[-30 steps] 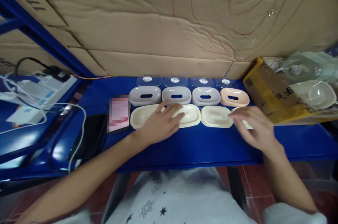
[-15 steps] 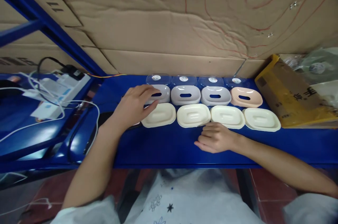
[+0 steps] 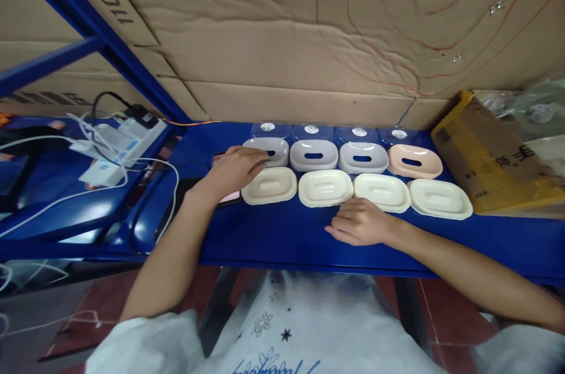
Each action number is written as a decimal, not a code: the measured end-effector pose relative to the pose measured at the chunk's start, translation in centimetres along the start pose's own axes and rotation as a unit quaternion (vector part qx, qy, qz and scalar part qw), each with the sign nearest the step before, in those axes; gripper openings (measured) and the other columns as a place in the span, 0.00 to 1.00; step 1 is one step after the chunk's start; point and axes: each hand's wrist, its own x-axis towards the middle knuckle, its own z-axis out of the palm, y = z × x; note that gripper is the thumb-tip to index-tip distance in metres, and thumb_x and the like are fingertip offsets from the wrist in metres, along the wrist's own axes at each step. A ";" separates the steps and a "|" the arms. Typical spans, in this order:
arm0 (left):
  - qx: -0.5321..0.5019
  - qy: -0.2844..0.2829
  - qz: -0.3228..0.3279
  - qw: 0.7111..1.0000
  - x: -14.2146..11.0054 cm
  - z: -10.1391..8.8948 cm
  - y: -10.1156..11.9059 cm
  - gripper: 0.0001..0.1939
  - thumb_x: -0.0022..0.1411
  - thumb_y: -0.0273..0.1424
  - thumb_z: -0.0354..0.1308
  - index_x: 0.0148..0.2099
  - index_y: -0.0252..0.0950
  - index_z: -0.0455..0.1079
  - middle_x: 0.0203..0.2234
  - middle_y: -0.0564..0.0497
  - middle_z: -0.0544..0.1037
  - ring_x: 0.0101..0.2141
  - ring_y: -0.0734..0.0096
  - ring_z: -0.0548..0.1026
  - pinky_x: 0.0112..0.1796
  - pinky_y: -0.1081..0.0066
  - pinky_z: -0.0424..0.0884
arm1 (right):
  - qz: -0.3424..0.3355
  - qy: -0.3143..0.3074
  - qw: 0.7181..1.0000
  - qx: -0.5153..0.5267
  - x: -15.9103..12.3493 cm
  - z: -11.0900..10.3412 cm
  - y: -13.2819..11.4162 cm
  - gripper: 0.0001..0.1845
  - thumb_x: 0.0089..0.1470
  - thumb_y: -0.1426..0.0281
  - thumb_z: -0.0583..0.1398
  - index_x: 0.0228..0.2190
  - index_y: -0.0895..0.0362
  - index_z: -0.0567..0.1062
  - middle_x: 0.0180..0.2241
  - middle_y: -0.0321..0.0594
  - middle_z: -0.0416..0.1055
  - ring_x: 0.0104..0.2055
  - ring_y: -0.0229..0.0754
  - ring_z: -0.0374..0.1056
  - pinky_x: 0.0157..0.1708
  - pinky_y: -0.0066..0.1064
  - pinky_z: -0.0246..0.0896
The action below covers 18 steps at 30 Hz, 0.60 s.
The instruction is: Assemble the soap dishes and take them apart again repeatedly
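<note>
My left hand lies over the left end of the leftmost grey slotted oval dish, its fingers reaching inside the rim and the thumb at the near side. Just in front of it is the leftmost cream oval tray. My right hand rests loosely curled on the blue table, holding nothing. Its knuckles are by the near edges of the second cream tray and the third cream tray. Further right sit another cream tray and, behind, a peach slotted dish.
Clear lids with round stickers line the back, against a cardboard wall. A taped carton with plastic-wrapped pieces stands right. A phone lies partly under my left forearm. Left are a power strip and white cables.
My left hand moved left from the cream trays and closed in on the leftmost grey dish. My right hand came left from the rightmost cream tray and settled, curled, on the table.
</note>
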 end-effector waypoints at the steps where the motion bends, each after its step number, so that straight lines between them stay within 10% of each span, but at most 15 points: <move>1: 0.005 0.004 -0.001 1.000 0.1 0.1 0.1 0.19 0.77 0.34 0.52 0.60 0.39 0.81 0.56 0.43 0.86 0.58 0.48 0.83 0.62 0.50 0.72 | 0.002 -0.003 1.000 -0.001 0.0 0.0 0.0 0.26 0.76 0.65 0.58 0.22 0.54 0.71 0.18 0.32 0.66 0.22 0.36 0.57 0.29 0.35 0.50; 10: 0.073 0.079 -0.038 0.993 -0.4 -0.5 1.1 0.20 0.79 0.35 0.51 0.57 0.37 0.84 0.49 0.39 0.89 0.49 0.45 0.87 0.48 0.54 0.80 | 0.023 -0.016 1.000 0.005 -0.1 0.1 0.4 0.26 0.77 0.65 0.56 0.24 0.55 0.73 0.19 0.33 0.68 0.22 0.36 0.60 0.30 0.35 0.50; 18: 0.053 0.103 0.094 0.989 -2.7 -2.7 4.3 0.16 0.77 0.33 0.54 0.48 0.37 0.85 0.42 0.46 0.90 0.41 0.55 0.88 0.40 0.63 0.80 | 0.035 -0.022 0.999 0.008 -0.1 0.1 0.5 0.26 0.77 0.64 0.55 0.24 0.55 0.73 0.19 0.33 0.69 0.23 0.37 0.61 0.29 0.36 0.49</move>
